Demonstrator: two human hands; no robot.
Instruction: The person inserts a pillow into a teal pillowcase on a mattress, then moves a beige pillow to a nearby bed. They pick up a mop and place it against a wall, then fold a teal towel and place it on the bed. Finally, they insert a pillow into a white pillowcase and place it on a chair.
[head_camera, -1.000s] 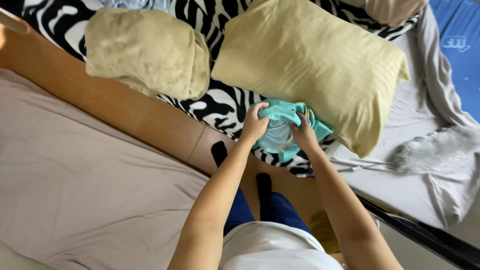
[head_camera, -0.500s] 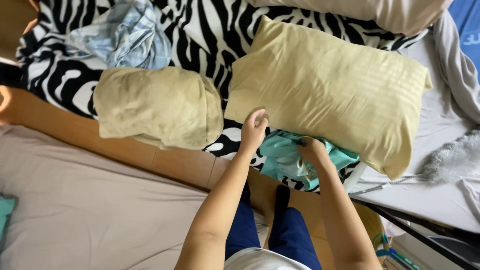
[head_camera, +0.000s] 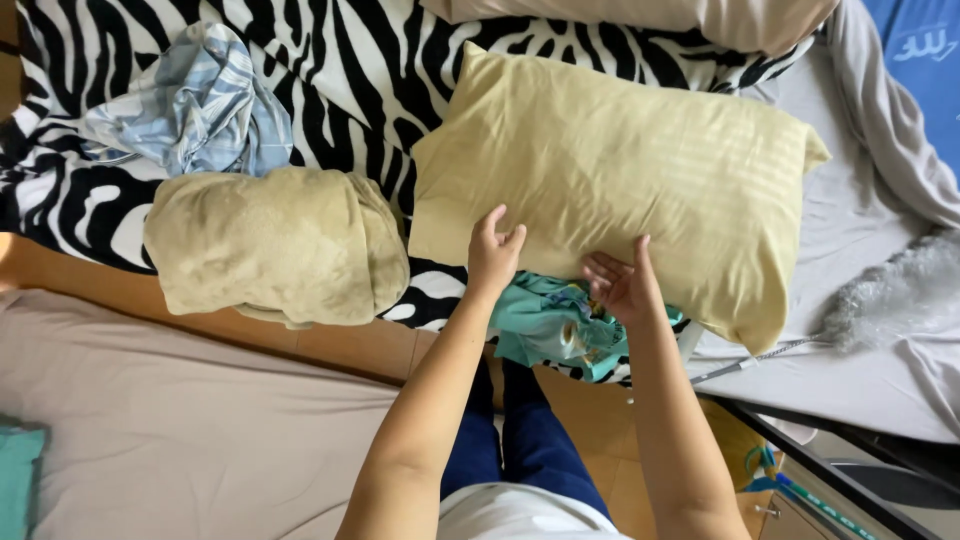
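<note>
A pale yellow pillow (head_camera: 620, 170) lies on the zebra-print bedcover (head_camera: 330, 70). My left hand (head_camera: 493, 252) touches the pillow's near edge with its fingers apart. Fingers spread, my right hand (head_camera: 620, 283) rests at the same edge, a little to the right. Just below both hands a teal folded garment (head_camera: 555, 330) sits partly tucked under the pillow. Neither hand grips anything.
A rolled beige blanket (head_camera: 270, 245) lies left of the pillow, with a crumpled light-blue cloth (head_camera: 190, 110) behind it. A grey-brown mattress (head_camera: 170, 430) fills the lower left beyond a wooden strip (head_camera: 330, 345). A grey sheet (head_camera: 870, 300) and a cable (head_camera: 750, 362) are at the right.
Both hands have let go of the teal garment and moved up onto the pillow's near edge. The view has shifted, showing more of the bedcover and the blue cloth.
</note>
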